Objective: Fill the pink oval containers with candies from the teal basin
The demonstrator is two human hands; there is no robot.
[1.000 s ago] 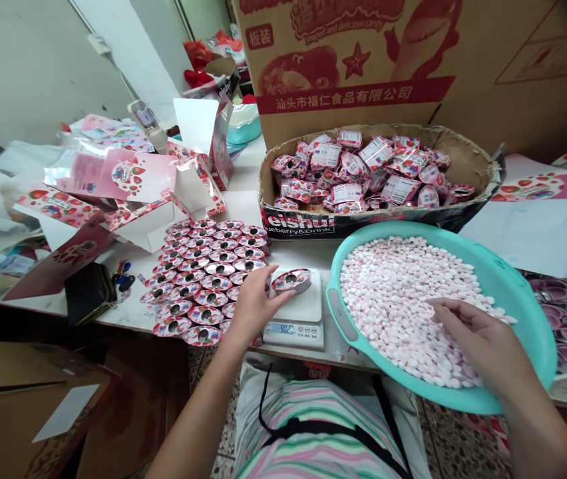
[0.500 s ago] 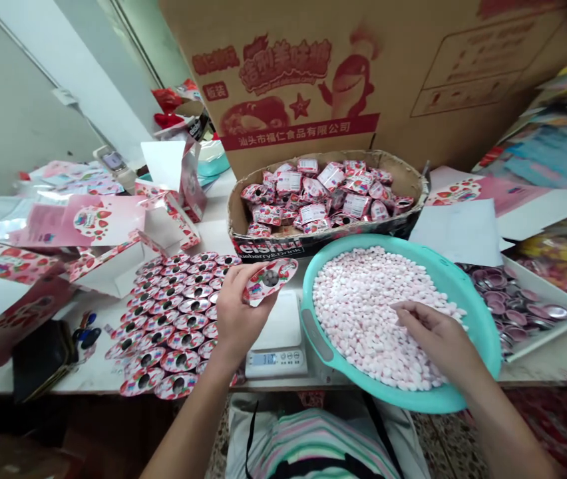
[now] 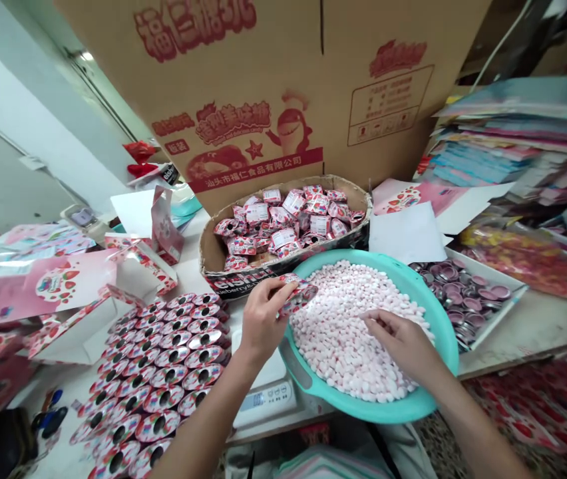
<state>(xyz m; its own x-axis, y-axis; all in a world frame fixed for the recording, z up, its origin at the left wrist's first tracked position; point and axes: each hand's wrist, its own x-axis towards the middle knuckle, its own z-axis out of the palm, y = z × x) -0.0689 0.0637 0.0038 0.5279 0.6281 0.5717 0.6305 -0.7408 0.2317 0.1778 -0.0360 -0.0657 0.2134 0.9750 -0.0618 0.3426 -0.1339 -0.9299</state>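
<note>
My left hand (image 3: 262,320) is shut on an oval strawberry-printed candy tin (image 3: 297,295), holding it just over the near rim of a teal plastic basin (image 3: 443,339). The basin is heaped with small pale pink candies (image 3: 343,332). My right hand (image 3: 400,344) rests on the heap, its fingers curled down among the candies. Whether it holds any is hidden. A digital kitchen scale (image 3: 263,402) sits below my left wrist, partly hidden by my forearm and the basin.
Rows of similar strawberry tins (image 3: 158,372) lie left of the scale. Behind the basin, a low cardboard tray (image 3: 283,226) holds sealed packs. A white tray of metal lids (image 3: 463,293) stands to the right. Printed boxes, flat cards and a large candy carton (image 3: 263,86) surround the bench.
My left hand has carried the tin from above the scale to the basin rim. The view has tilted upward and swung, showing more of the carton. My right hand remains in the candies.
</note>
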